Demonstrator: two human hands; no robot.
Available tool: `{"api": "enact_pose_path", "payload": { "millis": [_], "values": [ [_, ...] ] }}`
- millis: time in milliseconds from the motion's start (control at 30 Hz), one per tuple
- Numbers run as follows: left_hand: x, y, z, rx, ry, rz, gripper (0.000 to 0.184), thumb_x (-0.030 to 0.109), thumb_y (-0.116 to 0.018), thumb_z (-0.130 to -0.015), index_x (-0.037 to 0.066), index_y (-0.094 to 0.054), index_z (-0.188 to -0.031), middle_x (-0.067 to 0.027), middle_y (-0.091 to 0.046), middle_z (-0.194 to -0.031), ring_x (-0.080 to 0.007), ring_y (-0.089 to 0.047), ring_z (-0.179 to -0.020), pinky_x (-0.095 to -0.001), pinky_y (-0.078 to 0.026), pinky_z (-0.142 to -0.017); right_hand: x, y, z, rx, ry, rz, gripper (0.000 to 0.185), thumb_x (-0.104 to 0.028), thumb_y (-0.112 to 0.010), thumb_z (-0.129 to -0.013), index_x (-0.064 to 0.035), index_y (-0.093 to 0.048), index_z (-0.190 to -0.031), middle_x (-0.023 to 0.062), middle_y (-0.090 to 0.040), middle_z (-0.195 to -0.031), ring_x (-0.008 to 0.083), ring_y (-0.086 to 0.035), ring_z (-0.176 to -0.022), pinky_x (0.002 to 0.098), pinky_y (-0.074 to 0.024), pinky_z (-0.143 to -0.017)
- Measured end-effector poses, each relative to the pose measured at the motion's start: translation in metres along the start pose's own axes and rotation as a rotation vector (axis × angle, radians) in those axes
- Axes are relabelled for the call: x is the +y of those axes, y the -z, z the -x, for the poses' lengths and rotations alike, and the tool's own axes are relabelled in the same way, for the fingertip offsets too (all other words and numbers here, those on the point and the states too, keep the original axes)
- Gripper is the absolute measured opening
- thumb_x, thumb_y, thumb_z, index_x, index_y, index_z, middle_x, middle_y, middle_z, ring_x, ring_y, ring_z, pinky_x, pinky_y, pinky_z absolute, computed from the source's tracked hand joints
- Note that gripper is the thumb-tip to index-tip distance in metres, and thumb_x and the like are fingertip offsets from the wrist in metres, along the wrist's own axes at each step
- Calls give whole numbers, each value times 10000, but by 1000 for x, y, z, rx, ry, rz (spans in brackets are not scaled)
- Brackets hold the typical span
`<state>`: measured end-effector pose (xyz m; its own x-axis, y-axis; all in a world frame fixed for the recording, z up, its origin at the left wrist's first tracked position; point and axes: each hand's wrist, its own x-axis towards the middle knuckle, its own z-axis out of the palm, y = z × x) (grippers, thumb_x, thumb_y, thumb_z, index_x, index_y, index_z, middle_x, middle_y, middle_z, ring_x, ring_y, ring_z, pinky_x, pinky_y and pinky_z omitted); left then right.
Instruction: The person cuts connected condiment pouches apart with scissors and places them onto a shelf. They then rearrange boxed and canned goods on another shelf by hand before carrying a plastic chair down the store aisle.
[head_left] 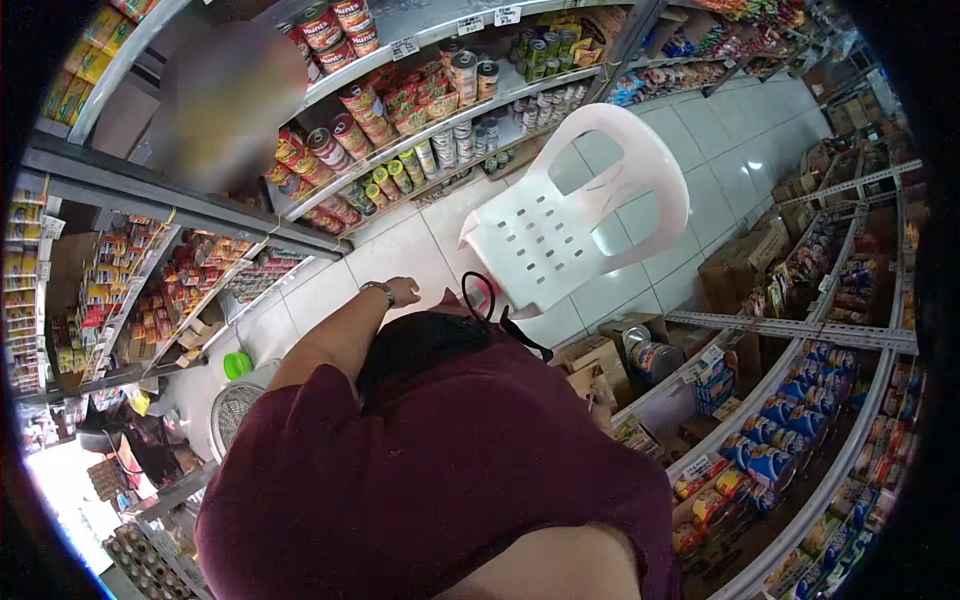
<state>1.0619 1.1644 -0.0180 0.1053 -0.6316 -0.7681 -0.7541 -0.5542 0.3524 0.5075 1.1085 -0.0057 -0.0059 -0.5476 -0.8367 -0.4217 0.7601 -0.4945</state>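
Note:
My left hand, with a watch on its wrist, hangs over the tiled floor at the end of my bent arm. Its fingers look loosely apart and hold nothing that I can see. At my right side, a small part of my right hand shows beside cardboard boxes; its fingers are mostly hidden behind my maroon shirt. A white plastic chair stands in front of me. A black strap or cord loops near my chest.
Shelves of cans and pouches run along the far side. More shelves with blue cans stand at the right. A green container and a grey basket are at the left. Tiled floor stretches past the chair.

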Motion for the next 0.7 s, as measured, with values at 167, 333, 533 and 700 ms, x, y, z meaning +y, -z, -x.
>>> {"api": "enact_pose_path", "payload": {
  "millis": [167, 333, 533, 700],
  "values": [
    [20, 9, -2, -23, 4, -30, 461, 355, -583, -800, 76, -546, -1165, -161, -586, -1125, -292, -550, -1055, -373, -435, -906, 16, 5, -27, 83, 57, 82, 287, -81, -667, -765, -36, -526, -1012, 55, -516, -616, 169, -486, -463, 344, -375, -377],
    [18, 8, -9, -4, -22, 20, 457, 354, -588, -785, 72, -561, -1144, -164, -607, -1078, -294, -575, -1011, -371, -449, -879, 24, 14, -31, 49, -95, -198, 337, -75, -664, -764, -63, -505, -1061, 57, -521, -624, 171, -470, -467, 334, -363, -375],
    [25, 11, -15, -26, -5, -18, 465, 361, -594, -784, 70, -560, -1146, -171, -600, -1089, -289, -565, -1033, -371, -444, -889, 46, 22, -40, 37, -15, -122, 368, -92, -701, -733, -47, -509, -1045, 41, -483, -582, 166, -454, -443, 323, -347, -360],
    [34, 19, -24, -21, -16, 32, 456, 365, -589, -792, 70, -565, -1139, -167, -597, -1096, -290, -558, -1047, -372, -438, -897, 53, 17, -33, 112, 12, -185, 345, -80, -700, -731, -29, -518, -1020, 34, -470, -564, 159, -433, -408, 308, -337, -349]
  ]
}}
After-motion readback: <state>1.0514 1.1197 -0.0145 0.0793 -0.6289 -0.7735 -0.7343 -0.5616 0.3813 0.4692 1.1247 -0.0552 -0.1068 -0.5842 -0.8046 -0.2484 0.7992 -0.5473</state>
